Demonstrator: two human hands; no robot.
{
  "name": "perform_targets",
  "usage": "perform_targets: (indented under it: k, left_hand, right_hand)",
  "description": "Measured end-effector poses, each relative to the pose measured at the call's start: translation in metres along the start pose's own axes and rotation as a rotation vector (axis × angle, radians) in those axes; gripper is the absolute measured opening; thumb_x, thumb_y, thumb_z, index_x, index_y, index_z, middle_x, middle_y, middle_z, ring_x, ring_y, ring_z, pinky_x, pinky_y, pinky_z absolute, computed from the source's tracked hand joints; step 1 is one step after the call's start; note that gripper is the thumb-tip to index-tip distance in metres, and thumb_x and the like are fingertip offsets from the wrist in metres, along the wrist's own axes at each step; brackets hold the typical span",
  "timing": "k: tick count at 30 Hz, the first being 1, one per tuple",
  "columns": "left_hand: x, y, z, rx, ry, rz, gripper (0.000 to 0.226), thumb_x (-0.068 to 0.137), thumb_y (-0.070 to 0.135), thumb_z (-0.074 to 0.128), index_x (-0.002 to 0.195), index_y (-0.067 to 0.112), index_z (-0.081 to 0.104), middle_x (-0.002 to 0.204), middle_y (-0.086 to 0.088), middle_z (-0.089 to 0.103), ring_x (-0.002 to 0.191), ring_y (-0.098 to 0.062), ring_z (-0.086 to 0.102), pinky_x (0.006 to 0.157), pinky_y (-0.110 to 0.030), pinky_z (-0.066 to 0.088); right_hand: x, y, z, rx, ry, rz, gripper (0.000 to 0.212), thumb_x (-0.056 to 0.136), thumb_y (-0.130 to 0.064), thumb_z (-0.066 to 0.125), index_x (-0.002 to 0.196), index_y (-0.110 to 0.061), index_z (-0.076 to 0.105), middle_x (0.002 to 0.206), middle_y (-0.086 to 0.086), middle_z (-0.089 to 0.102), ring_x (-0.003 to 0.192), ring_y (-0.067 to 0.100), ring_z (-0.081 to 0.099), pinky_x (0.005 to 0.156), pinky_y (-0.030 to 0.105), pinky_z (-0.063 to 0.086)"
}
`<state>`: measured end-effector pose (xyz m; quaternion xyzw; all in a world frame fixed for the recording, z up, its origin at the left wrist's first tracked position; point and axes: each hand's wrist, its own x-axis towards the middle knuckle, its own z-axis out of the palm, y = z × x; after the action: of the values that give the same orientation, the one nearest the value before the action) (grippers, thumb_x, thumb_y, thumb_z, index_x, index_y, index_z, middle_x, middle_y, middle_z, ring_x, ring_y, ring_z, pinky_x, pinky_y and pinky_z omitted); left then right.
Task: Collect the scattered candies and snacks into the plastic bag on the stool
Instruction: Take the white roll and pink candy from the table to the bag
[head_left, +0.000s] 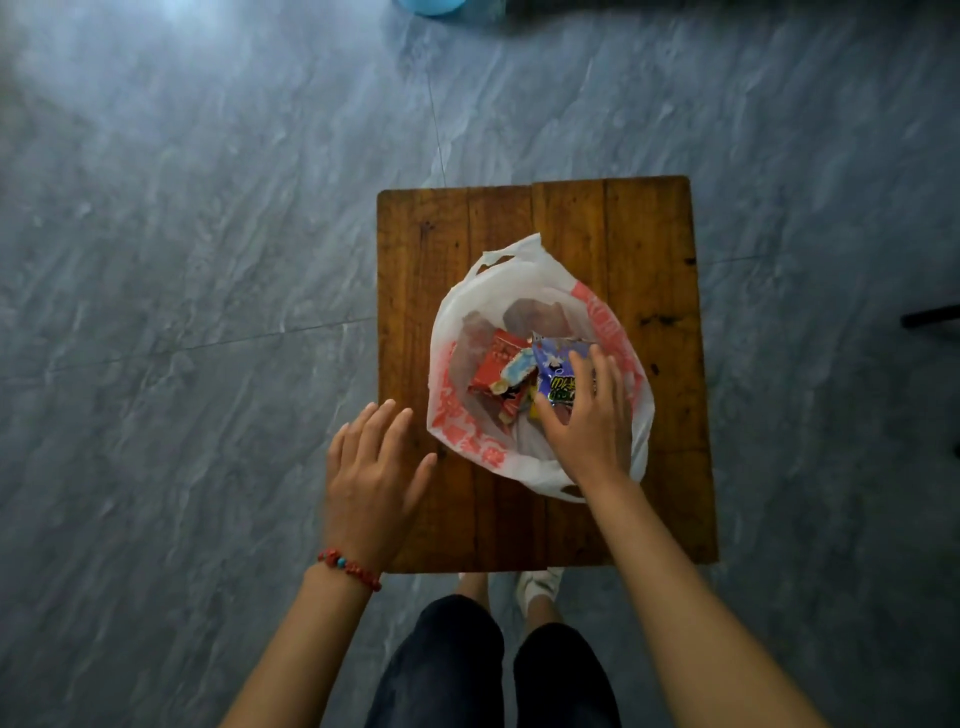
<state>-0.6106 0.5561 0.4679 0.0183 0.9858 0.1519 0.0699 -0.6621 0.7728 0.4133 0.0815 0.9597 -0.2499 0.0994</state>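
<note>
A white plastic bag (483, 291) with red print sits open on the wooden stool (644, 249). Inside lie a red snack packet (491, 364), a small blue-and-white candy (519, 371) and a blue-purple snack packet (556, 374). My right hand (587, 415) reaches into the bag's mouth, fingers spread over the blue-purple packet and touching it; a firm grip is not visible. My left hand (371, 467) hovers flat and open over the stool's near left edge, just left of the bag, holding nothing. It wears a red bead bracelet on its wrist.
Grey marbled floor tiles (208, 234) surround the stool. A blue round object (434, 5) shows at the top edge, and a dark bar (930, 314) juts in from the right. My legs and a white shoe (537, 584) stand just below the stool.
</note>
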Motion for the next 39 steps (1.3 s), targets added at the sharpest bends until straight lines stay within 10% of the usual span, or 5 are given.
perform_targets:
  k: [22,28,39]
  left_hand:
    - [-0.121,0.031,-0.118,-0.016,0.062,-0.445,0.076,0.093,0.059,0.013,0.12,0.001,0.055,0.12,-0.022,0.057,0.112,-0.037,0.052,0.095,-0.053,0.036]
    - [-0.204,0.057,-0.117,-0.09,0.166,-0.739,0.077,0.092,0.059,0.013,0.117,0.001,0.057,0.118,-0.022,0.059,0.109,-0.037,0.054,0.091,-0.053,0.04]
    - [-0.405,0.08,-0.096,-0.236,0.42,-1.323,0.079,0.091,0.062,0.016,0.116,-0.001,0.057,0.118,-0.023,0.058,0.11,-0.037,0.05,0.093,-0.05,0.038]
  right_hand:
    - [-0.064,-0.068,-0.168,-0.146,-0.061,-0.586,0.056,0.084,-0.046,0.041,0.127,-0.01,0.045,0.133,0.017,0.049,0.125,0.035,0.041,0.098,0.054,0.038]
    - [-0.087,-0.098,-0.178,-0.228,-0.125,-0.904,0.048,0.084,-0.041,0.046,0.12,-0.01,0.054,0.126,0.016,0.055,0.12,0.031,0.046,0.109,0.03,0.005]
    - [-0.211,-0.191,-0.122,-0.274,-0.455,-1.381,0.054,0.082,-0.041,0.037,0.122,-0.007,0.053,0.128,0.019,0.053,0.119,0.037,0.047,0.096,0.049,0.038]
